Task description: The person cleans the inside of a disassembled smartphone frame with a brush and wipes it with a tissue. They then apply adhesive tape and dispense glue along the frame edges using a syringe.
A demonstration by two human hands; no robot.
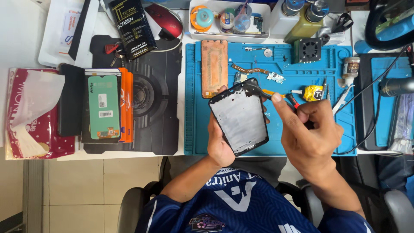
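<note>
Gripping a phone frame [239, 117], left hand [219, 142]; right hand [308, 129] pinches tweezers [258, 91] above blue mat [293, 64].

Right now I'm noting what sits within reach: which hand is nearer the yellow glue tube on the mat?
Right. The right hand holds a tool just below and left of the yellow glue tube; the left hand grips the phone frame farther left.

left hand [217, 144] holding phone frame [239, 117], right hand [308, 131] gripping tweezers [258, 92]
</note>
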